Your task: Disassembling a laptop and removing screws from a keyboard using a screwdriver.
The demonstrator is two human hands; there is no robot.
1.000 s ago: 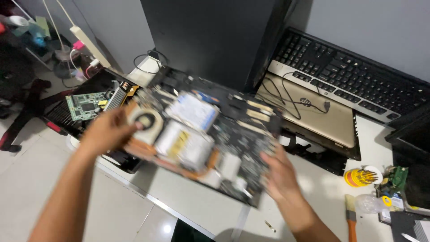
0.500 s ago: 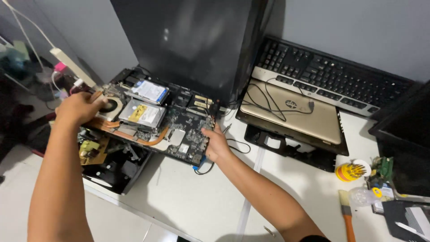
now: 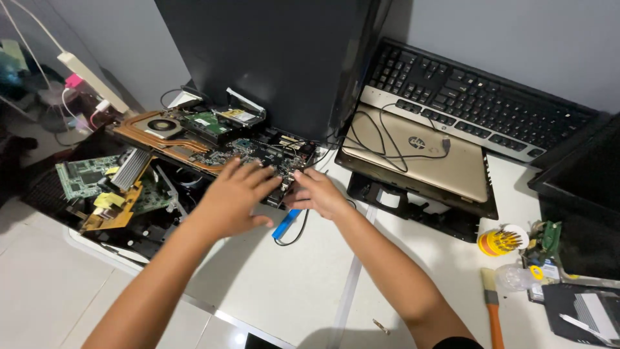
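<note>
Board (image 3: 248, 152) lies at the desk's (image 3: 284, 284) left edge, against the dark panel (image 3: 271, 58). Left hand (image 3: 236, 197) spread flat on it; right hand (image 3: 316, 192) pinching its near corner. Step: seating the board. Next move needs steady, level pressure.

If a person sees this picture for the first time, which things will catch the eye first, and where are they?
First comes the bare laptop motherboard with copper heat pipes and a fan, lying left of centre before a big dark panel; the left hand and right hand rest on its near edge. To the right, a gold laptop with a cable on top lies in front of a black keyboard. More green circuit boards are piled at far left.
</note>
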